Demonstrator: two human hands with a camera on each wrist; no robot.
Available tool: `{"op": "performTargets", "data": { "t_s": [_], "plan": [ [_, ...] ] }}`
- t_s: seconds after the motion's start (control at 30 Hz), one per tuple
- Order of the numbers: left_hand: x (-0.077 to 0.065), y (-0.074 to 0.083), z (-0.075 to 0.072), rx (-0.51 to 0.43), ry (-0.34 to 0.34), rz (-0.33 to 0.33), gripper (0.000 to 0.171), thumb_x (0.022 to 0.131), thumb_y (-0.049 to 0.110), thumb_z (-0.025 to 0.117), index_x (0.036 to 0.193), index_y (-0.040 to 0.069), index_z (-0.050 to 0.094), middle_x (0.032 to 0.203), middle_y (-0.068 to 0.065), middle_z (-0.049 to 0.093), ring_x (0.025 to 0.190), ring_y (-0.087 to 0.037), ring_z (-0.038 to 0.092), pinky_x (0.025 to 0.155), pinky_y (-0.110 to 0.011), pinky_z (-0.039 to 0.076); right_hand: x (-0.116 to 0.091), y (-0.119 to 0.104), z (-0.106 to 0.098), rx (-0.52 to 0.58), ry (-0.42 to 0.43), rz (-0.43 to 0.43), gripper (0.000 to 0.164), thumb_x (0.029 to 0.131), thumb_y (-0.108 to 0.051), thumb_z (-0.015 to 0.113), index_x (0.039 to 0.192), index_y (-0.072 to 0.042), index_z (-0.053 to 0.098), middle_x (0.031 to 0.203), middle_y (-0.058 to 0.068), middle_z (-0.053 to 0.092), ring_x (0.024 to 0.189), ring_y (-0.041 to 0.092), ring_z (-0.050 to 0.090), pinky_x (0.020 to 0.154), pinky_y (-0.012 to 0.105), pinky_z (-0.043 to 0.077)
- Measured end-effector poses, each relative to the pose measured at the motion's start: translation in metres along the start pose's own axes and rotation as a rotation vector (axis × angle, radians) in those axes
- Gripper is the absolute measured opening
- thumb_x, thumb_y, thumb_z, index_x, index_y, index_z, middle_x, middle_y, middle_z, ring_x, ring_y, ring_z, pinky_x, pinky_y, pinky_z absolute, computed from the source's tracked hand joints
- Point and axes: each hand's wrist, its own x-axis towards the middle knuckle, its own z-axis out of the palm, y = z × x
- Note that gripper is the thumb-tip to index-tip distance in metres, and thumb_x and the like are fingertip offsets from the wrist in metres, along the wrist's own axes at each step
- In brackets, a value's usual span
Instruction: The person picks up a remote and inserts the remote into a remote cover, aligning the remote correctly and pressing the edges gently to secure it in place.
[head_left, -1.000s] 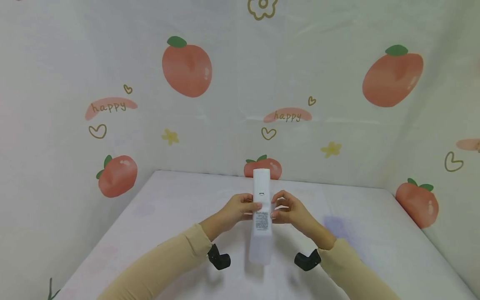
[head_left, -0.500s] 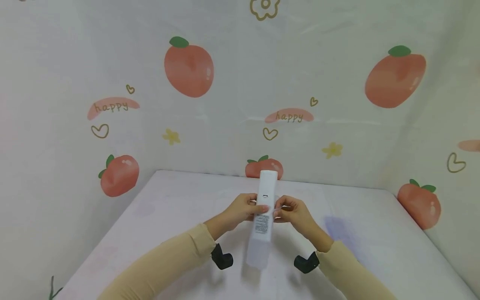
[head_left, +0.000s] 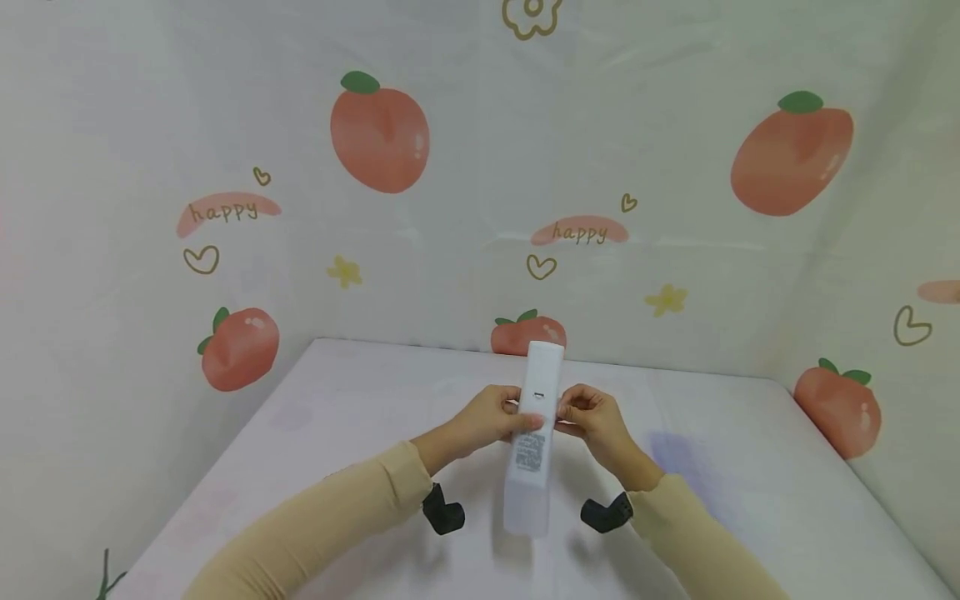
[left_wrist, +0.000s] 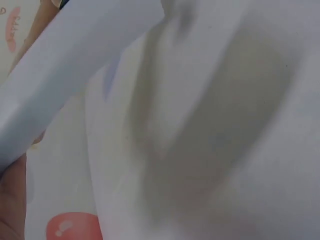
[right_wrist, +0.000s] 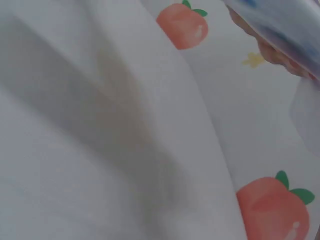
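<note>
A long white box-shaped device [head_left: 542,375] stands slightly tilted over the table, with a small port and a printed label [head_left: 529,452] on its near face. Its lower end is translucent. My left hand [head_left: 491,417] grips it from the left, thumb across the near face and fingers behind. On the opposite side, my right hand [head_left: 602,423] has thumb and forefinger pinched together at the edge, where a clear flap [right_wrist: 305,112] sticks out in the right wrist view; the fingertips partly hide it. In the left wrist view the device [left_wrist: 75,65] crosses the upper left.
A white cloth covers the table [head_left: 375,383]. Behind it hangs a white curtain [head_left: 450,275] printed with peaches, hearts and "happy". Black wrist mounts [head_left: 444,512] sit below both hands, at the beige sleeves [head_left: 330,517].
The device has shifted a little to the right, and its top leans rightward. My right fingers have drawn into a tighter pinch at its side; my left hand keeps its grip.
</note>
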Motion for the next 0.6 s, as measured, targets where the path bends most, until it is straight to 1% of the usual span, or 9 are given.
{"op": "performTargets", "data": {
  "t_s": [0.1, 0.23, 0.27, 0.33, 0.43, 0.5, 0.57, 0.6],
  "plan": [
    [0.0, -0.001, 0.002, 0.028, 0.02, 0.011, 0.04, 0.086, 0.016, 0.074, 0.117, -0.005, 0.059, 0.099, -0.015, 0.071, 0.084, -0.017, 0.068, 0.074, -0.036, 0.059, -0.006, 0.004, 0.0, 0.009, -0.026, 0.036, 0.016, 0.091, -0.005, 0.065, 0.082, -0.017, 0.06, 0.082, -0.006, 0.062, 0.08, 0.009, 0.066, 0.076, 0.028, 0.059],
    [0.0, -0.007, 0.005, 0.088, 0.061, 0.013, 0.041, 0.084, 0.018, 0.077, 0.115, -0.002, 0.06, 0.098, -0.012, 0.071, 0.084, -0.016, 0.067, 0.074, -0.034, 0.059, -0.015, 0.008, 0.002, -0.03, -0.066, 0.067, 0.008, 0.096, -0.013, 0.06, 0.098, -0.018, 0.055, 0.094, -0.007, 0.06, 0.088, 0.009, 0.063, 0.08, 0.032, 0.058],
    [0.0, -0.009, 0.006, 0.112, 0.075, 0.015, 0.04, 0.083, 0.02, 0.077, 0.113, -0.001, 0.061, 0.096, -0.011, 0.071, 0.083, -0.016, 0.067, 0.073, -0.034, 0.059, -0.015, 0.008, 0.003, -0.047, -0.064, 0.076, 0.009, 0.096, -0.014, 0.059, 0.102, -0.017, 0.053, 0.096, -0.007, 0.059, 0.09, 0.009, 0.062, 0.081, 0.034, 0.058],
    [-0.001, -0.011, 0.007, 0.163, 0.099, 0.023, 0.04, 0.081, 0.022, 0.079, 0.11, 0.001, 0.062, 0.095, -0.008, 0.071, 0.082, -0.015, 0.066, 0.072, -0.033, 0.058, -0.015, 0.006, 0.007, -0.095, -0.03, 0.101, 0.019, 0.097, -0.014, 0.06, 0.113, -0.01, 0.051, 0.098, -0.004, 0.059, 0.092, 0.011, 0.061, 0.082, 0.038, 0.058],
    [-0.001, -0.015, 0.009, 0.221, 0.118, 0.026, 0.042, 0.08, 0.026, 0.08, 0.11, 0.002, 0.062, 0.098, -0.007, 0.071, 0.085, -0.016, 0.066, 0.075, -0.035, 0.057, -0.014, 0.002, 0.013, -0.178, 0.04, 0.133, 0.033, 0.093, -0.011, 0.063, 0.119, 0.002, 0.05, 0.097, 0.0, 0.057, 0.094, 0.014, 0.06, 0.081, 0.042, 0.058],
    [-0.002, -0.017, 0.008, 0.203, 0.081, 0.038, 0.045, 0.083, 0.026, 0.078, 0.116, 0.001, 0.061, 0.106, -0.009, 0.07, 0.092, -0.019, 0.067, 0.08, -0.037, 0.057, -0.014, -0.001, 0.014, -0.223, 0.069, 0.146, 0.038, 0.092, -0.012, 0.064, 0.122, 0.008, 0.049, 0.097, 0.001, 0.056, 0.094, 0.015, 0.06, 0.081, 0.043, 0.058],
    [-0.002, -0.02, 0.004, 0.148, 0.01, 0.056, 0.048, 0.089, 0.024, 0.072, 0.126, -0.002, 0.056, 0.116, -0.013, 0.067, 0.103, -0.022, 0.065, 0.088, -0.039, 0.055, -0.014, -0.004, 0.013, -0.234, 0.089, 0.147, 0.035, 0.093, -0.012, 0.063, 0.12, 0.007, 0.051, 0.096, 0.0, 0.057, 0.093, 0.014, 0.06, 0.08, 0.041, 0.059],
    [-0.003, -0.021, 0.002, 0.107, -0.036, 0.071, 0.048, 0.091, 0.021, 0.068, 0.13, -0.003, 0.053, 0.121, -0.016, 0.064, 0.108, -0.024, 0.064, 0.091, -0.039, 0.055, -0.014, -0.005, 0.011, -0.234, 0.093, 0.15, 0.034, 0.093, -0.012, 0.063, 0.12, 0.006, 0.051, 0.097, -0.001, 0.058, 0.092, 0.014, 0.061, 0.08, 0.039, 0.059]
  ]
}}
